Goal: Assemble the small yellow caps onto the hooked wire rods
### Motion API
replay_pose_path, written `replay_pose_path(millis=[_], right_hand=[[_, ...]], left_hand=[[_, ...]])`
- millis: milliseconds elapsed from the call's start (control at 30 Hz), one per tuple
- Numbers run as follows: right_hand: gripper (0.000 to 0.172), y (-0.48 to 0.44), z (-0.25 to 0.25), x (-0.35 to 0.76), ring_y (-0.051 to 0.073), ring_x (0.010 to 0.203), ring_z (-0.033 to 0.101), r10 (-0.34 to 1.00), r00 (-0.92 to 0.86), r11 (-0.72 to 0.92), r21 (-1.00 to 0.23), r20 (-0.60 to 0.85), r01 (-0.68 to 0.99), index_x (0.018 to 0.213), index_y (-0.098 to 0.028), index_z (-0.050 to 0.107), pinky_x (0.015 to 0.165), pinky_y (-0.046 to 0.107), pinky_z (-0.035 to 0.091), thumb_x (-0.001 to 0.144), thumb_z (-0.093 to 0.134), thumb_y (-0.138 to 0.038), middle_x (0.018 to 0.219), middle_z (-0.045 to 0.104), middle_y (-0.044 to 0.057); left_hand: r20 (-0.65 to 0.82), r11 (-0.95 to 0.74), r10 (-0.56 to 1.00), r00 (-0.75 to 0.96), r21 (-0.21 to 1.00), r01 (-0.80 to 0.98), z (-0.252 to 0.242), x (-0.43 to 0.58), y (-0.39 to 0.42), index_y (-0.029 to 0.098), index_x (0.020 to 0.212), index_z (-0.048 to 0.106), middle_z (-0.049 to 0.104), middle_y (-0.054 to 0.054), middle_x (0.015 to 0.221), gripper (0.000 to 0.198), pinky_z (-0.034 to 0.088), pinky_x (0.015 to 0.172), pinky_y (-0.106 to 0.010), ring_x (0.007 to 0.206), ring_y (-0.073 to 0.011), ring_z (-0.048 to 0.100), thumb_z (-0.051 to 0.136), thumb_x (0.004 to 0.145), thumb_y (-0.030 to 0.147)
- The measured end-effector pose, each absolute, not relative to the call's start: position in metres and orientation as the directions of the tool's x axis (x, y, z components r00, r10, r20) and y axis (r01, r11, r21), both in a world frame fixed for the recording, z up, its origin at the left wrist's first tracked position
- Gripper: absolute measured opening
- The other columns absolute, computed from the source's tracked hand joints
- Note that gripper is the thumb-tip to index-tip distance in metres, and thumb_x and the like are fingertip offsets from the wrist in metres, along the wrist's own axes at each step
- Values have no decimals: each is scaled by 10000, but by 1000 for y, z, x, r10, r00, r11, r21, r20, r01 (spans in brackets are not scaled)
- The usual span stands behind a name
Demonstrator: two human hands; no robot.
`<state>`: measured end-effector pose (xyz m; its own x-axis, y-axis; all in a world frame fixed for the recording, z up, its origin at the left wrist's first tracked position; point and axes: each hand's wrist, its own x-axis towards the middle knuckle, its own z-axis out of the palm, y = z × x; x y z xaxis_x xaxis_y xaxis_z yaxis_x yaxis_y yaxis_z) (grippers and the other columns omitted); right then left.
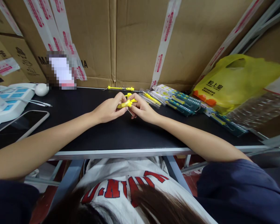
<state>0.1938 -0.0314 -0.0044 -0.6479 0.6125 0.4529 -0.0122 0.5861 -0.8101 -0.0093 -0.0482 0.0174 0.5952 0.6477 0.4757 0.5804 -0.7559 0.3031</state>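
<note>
My left hand (110,109) and my right hand (145,110) meet above the black table. Between them is a yellow plastic tool (126,104), with the left thumb and fingers pinched on its body. My right fingers close around its other end, where a thin metal wire points down. More yellow plastic shows just behind the fingertips, partly hidden. Another yellow tool with a thin wire hook (120,88) lies behind my hands near the cardboard. Right of my hands sit several slim clear tubes (150,99) with yellow parts inside.
Several green-and-white packets (177,99) lie on the right, beside a yellow plastic bag (238,81) and a clear plastic pack (261,107). On the left are a phone (21,124), a power strip (16,93) and white cables. Cardboard boxes (135,40) wall off the back.
</note>
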Motion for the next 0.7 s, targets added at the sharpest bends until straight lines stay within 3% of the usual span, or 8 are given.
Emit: replay_pose_path(millis=[167, 300, 400, 567, 700], right_hand=[[330, -33, -8, 190, 58, 386, 395, 642, -599, 564, -824, 478, -53, 1072, -218, 406, 445, 197, 503, 954, 549, -491, 529, 402, -134], [369, -33, -6, 186, 59, 341, 401, 646, -580, 556, -826, 497, -89, 1061, -205, 457, 423, 198, 508, 939, 550, -541, 475, 416, -138], [383, -34, -5, 182, 58, 341, 416, 671, -549, 541, -835, 498, -96, 1011, -217, 458, 413, 198, 510, 913, 570, -569, 478, 439, -133], [416, -35, -9, 175, 69, 337, 327, 757, -461, 470, -876, 463, -107, 1030, -247, 439, 398, 240, 519, 877, 586, -605, 468, 330, -145], [433, -30, -14, 174, 82, 343, 305, 768, -466, 455, -886, 440, -89, 1100, -256, 411, 392, 269, 500, 888, 558, -604, 495, 290, -136]], left_hand=[[505, -715, 684, 527, 318, 623, 15, -7, -47, 194, 1014, 408, 539, 32, 696, 244, 333, 520, -241, 505, -110, 479, 486, 889, 388], [550, -735, 661, 511, 337, 588, 14, -6, -46, 164, 1161, 394, 621, 3, 775, 346, 385, 552, -243, 551, -124, 552, 482, 907, 380], [556, -760, 626, 547, 279, 587, 16, -4, -50, 149, 1281, 378, 675, -24, 858, 419, 435, 613, -254, 634, -152, 622, 438, 933, 375], [564, -747, 610, 557, 174, 642, 17, -2, -55, 169, 1420, 393, 702, -45, 1005, 483, 463, 686, -248, 755, -168, 671, 369, 971, 346], [552, -726, 616, 562, 121, 678, 15, 0, -53, 192, 1418, 445, 707, -26, 964, 466, 453, 678, -228, 771, -160, 668, 349, 993, 356]])
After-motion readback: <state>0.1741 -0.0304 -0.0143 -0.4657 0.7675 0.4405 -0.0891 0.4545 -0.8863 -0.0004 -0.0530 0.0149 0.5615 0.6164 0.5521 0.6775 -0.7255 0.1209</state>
